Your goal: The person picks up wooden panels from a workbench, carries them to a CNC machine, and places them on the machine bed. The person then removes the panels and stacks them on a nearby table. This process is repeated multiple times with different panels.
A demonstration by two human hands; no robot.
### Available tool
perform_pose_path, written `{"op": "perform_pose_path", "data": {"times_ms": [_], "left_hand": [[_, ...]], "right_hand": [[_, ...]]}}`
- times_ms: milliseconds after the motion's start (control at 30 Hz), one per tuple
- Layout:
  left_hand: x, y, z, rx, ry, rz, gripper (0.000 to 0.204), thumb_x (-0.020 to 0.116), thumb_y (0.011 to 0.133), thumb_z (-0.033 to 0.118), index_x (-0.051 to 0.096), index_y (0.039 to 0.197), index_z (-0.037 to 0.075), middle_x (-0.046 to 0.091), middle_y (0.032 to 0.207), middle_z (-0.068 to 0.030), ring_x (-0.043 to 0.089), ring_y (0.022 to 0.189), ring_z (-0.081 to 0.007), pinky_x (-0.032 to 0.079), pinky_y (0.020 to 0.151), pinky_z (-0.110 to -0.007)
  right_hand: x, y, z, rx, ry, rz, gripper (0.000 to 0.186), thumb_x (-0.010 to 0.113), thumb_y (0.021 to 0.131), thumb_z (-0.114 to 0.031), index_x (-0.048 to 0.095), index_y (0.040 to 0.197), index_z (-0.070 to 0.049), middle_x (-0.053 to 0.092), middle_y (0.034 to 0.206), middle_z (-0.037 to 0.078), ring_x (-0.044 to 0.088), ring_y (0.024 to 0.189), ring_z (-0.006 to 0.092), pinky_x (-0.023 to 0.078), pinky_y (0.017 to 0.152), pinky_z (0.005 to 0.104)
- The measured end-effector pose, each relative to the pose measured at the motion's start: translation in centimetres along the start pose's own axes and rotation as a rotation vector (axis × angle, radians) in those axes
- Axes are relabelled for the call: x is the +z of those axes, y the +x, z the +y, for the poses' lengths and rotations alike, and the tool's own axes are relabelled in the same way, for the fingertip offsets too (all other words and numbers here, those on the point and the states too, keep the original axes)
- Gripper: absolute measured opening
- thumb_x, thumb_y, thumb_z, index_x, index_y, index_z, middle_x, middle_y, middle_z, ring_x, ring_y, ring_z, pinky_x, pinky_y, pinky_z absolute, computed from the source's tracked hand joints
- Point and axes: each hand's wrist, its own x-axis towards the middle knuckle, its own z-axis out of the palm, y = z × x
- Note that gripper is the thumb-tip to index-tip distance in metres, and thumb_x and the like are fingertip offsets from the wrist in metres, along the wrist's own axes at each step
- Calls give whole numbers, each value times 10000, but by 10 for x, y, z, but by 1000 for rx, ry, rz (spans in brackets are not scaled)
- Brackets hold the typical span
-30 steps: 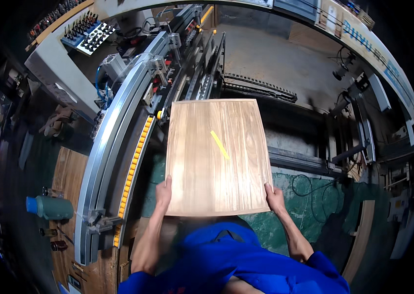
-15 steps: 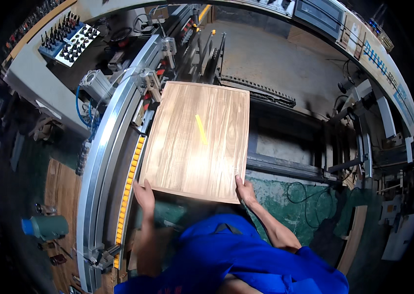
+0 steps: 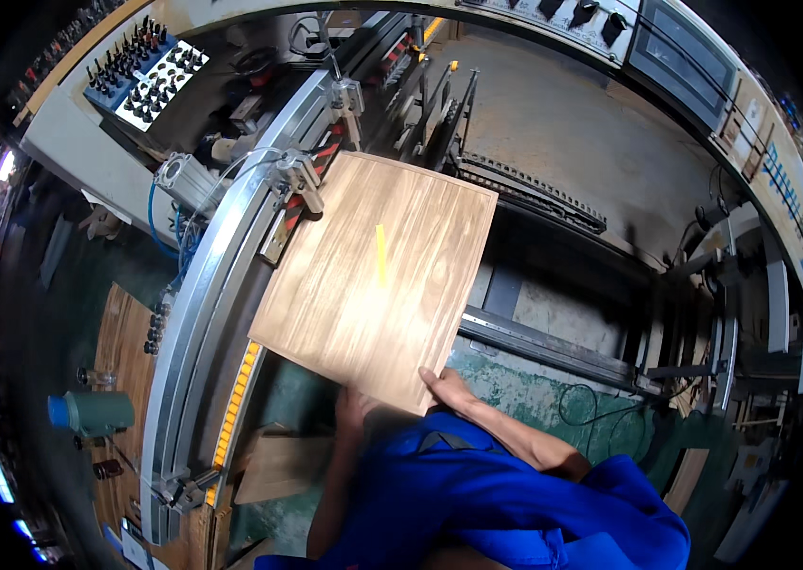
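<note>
A pale brown wooden panel (image 3: 344, 275) with a raised border and a strip of yellow tape (image 3: 382, 255) lies tilted in front of me. Its far left part rests at the machine's metal fence, beneath the clamps (image 3: 302, 180). My right hand (image 3: 449, 389) grips the near right corner, thumb on top and fingers underneath. At the near edge, left of that corner, my left hand (image 3: 352, 408) holds the panel from below; its fingertips are hidden under the wood.
A curved-looking silver rail (image 3: 194, 313) runs along the left, with a yellow roller strip (image 3: 235, 408) beside it. A green motor with a blue end (image 3: 93, 412) sits further left. Dark machine beams (image 3: 554, 347) cross at right. A loose board (image 3: 285, 465) stands low by my left arm.
The panel has turned clockwise, its near edge swinging left and toward me. My left hand has shifted right from the near left corner to the near edge; my right hand has moved nearer and left.
</note>
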Motion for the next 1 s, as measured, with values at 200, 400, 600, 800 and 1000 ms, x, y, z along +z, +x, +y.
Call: {"op": "perform_pose_path", "data": {"times_ms": [200,400,600,800,1000], "left_hand": [[7,8,-11,30,405,147,496,465,1092,400,555,1293,-44,594,937,-96,618,895,-201,550,819,-388],[31,-5,-25,829,875,311,460,394,1098,370,628,1029,-20,619,859,-156,568,774,-264,481,750,-432],[7,18,-53,169,661,248,536,371,1090,392,637,907,-36,634,781,-180,588,709,-311,464,673,-479],[18,12,-47,67,415,348,544,402,1085,427,651,908,-23,649,784,-127,608,718,-257,469,650,-451],[27,-7,-10,455,484,381,361,484,1074,309,608,1067,-30,663,855,-145,653,751,-249,519,679,-405]], "right_hand": [[-13,1,-15,25,-4,-155,659,594,1030,-442,535,1261,173,690,1071,229,714,845,267,604,710,353],[-18,5,-17,22,94,-272,654,561,1052,-402,459,1375,158,649,1238,267,715,1013,327,630,757,378],[-29,35,23,133,28,-276,645,607,1031,-405,507,1146,222,699,1030,292,746,802,362,656,710,407],[-25,61,57,-90,-17,-295,620,619,1017,-464,597,915,147,655,701,174,704,625,271,578,553,337],[-34,52,47,-79,-110,-308,617,599,1030,-441,552,1076,172,668,849,231,738,756,321,636,621,411]]}}
